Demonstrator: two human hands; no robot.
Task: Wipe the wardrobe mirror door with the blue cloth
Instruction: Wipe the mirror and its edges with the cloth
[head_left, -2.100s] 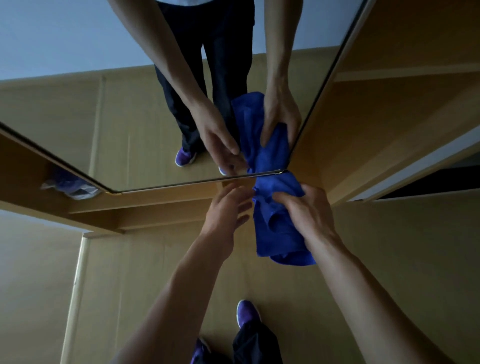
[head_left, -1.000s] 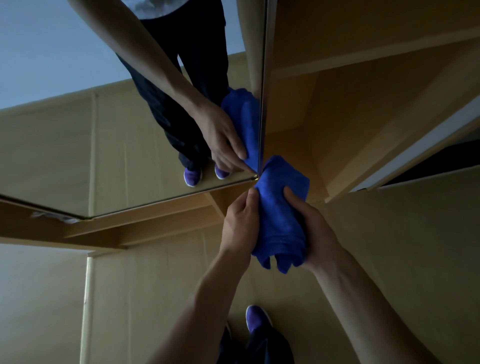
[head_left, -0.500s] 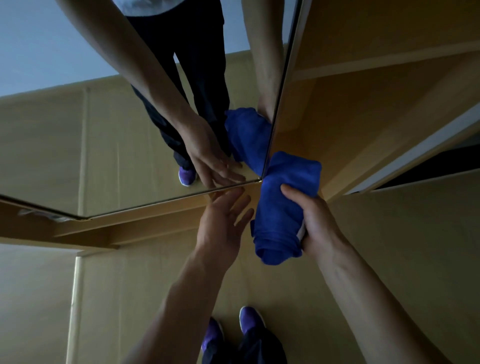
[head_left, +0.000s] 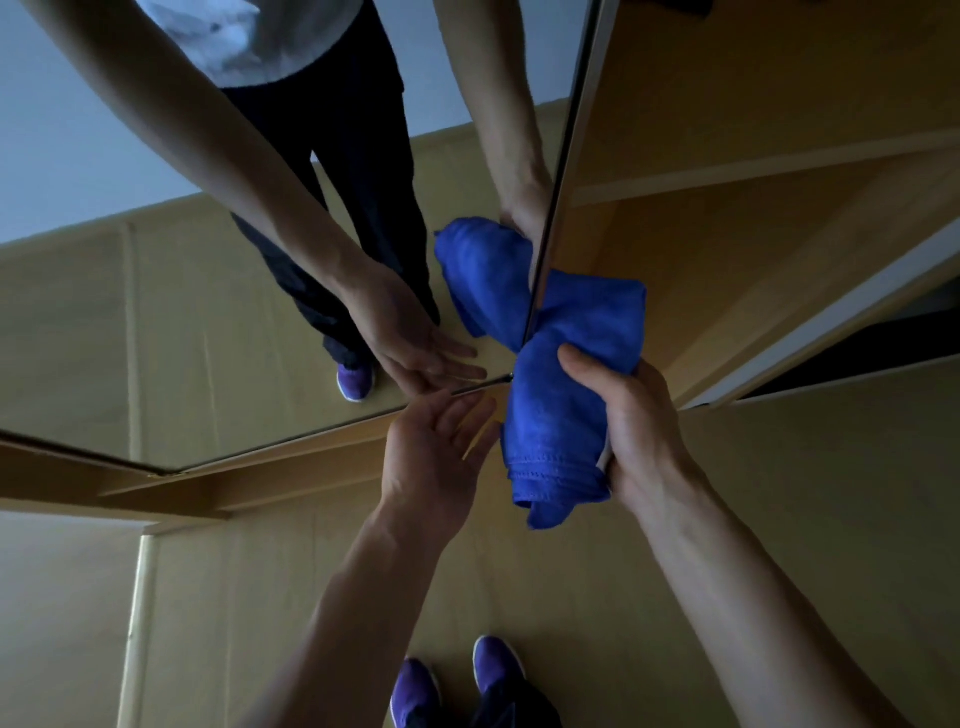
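1. My right hand (head_left: 640, 439) has its fingers curled round the bunched blue terry cloth (head_left: 558, 415).
2. The cloth touches the lower corner of the wardrobe's tall mirror door (head_left: 208, 312).
3. My left hand (head_left: 435, 460) hovers just beside the cloth, fingers wide, holding nothing.

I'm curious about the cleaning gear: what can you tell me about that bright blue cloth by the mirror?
The bright blue cloth looks like soft, fuzzy microfibre, bunched into a roll with a stitched hem at its hanging lower end. The right hand grips its middle, thumb across the front. Its upper end meets the lower corner of the wardrobe mirror door, which reflects it.
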